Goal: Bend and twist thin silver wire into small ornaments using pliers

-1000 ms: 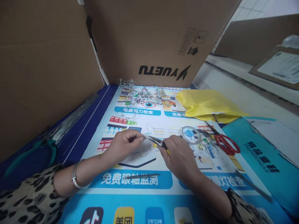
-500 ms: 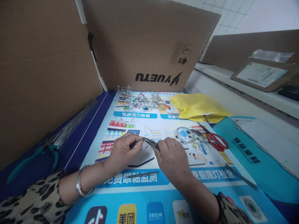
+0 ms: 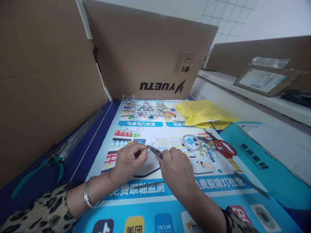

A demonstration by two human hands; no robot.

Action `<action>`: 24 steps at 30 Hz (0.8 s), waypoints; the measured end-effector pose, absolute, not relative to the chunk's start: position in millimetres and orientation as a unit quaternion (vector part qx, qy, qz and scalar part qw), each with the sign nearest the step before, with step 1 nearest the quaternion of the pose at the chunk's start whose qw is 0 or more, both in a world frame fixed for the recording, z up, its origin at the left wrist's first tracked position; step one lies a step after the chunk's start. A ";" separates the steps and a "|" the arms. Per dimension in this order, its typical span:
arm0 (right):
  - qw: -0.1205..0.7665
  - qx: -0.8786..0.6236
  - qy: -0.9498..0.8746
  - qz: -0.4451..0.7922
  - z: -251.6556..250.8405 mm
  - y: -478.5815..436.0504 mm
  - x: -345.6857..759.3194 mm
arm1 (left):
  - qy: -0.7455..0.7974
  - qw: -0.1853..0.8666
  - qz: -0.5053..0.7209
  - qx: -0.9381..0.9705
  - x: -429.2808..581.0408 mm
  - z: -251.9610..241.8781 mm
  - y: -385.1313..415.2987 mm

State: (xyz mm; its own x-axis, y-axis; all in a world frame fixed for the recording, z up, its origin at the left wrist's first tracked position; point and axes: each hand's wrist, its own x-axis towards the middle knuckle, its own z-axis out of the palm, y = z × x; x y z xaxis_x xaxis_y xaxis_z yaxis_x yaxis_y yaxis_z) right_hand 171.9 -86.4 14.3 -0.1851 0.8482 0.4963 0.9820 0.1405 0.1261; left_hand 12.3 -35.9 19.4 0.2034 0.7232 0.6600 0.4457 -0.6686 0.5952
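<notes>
Dark grey pliers (image 3: 155,151) show at the fingers of the right hand (image 3: 178,170). Behind the left hand (image 3: 127,158), the bangle (image 3: 86,194) is silver and the sleeve (image 3: 46,210) tan with black leopard spots; left of it, the cutters (image 3: 46,162) are teal-handled. Beneath both hands, the printed sheet (image 3: 126,206) is white and bright blue. Beyond the right hand come red-handled scissors (image 3: 225,149), a yellow bag (image 3: 206,113) and a teal panel (image 3: 252,168) with black characters; beyond both hands, brown cardboard (image 3: 136,48) bears black lettering.

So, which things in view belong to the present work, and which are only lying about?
Apparently used:
- dark pliers, in the right hand
- left hand, at their tip

Lying about:
- red scissors
- teal pliers
- yellow bag
- wire bundle, perhaps related
</notes>
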 end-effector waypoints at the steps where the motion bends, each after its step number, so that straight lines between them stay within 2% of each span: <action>1: 0.155 -0.618 -0.740 -0.215 13.6 -86.1 172.0 | 0.382 0.136 0.503 0.763 12.3 19.4 -35.9; 24: 0.143 -0.627 -0.747 -0.168 9.6 -85.3 173.1 | 0.408 0.183 0.456 0.769 11.0 21.9 -37.3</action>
